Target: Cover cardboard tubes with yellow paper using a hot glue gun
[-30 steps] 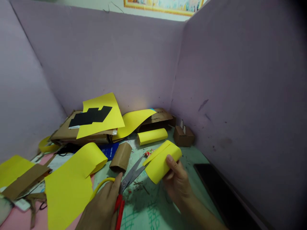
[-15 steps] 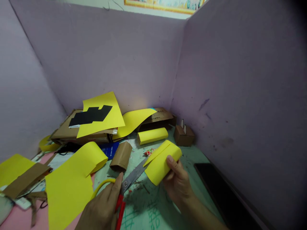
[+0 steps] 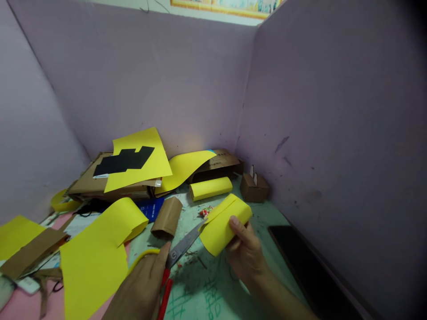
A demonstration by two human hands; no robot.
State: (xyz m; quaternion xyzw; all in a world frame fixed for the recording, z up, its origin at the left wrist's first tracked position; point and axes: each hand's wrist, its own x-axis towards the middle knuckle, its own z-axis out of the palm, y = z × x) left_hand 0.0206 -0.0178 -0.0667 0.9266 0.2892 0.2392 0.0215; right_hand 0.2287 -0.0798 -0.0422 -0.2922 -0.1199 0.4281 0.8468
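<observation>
My left hand (image 3: 142,282) is closed round the handles of a pair of scissors (image 3: 183,246), one grip yellow and the other red. The blades point up to the right, and their tips meet the loose edge of a yellow paper roll (image 3: 227,224). My right hand (image 3: 247,249) grips that roll from its right side, thumb on top. A slit or overlapping flap runs along the upper side of the roll. Between the hands and the back wall lie a brown cardboard tube (image 3: 167,218) and a second yellow roll (image 3: 211,189). A small red-and-white patterned item (image 3: 206,212) sits partly behind the held roll.
A large curled yellow sheet (image 3: 96,262) covers the left side. Behind it, flat cardboard (image 3: 86,182) carries another yellow sheet (image 3: 162,162) and a black paper cutout (image 3: 125,161). A small brown box (image 3: 254,187) stands in the corner; a dark flat panel (image 3: 307,271) lies right.
The scissor blades look slightly more closed at the roll's edge, and the flap there lies lower. Both hands stay in nearly the same place; the whole view has shifted slightly.
</observation>
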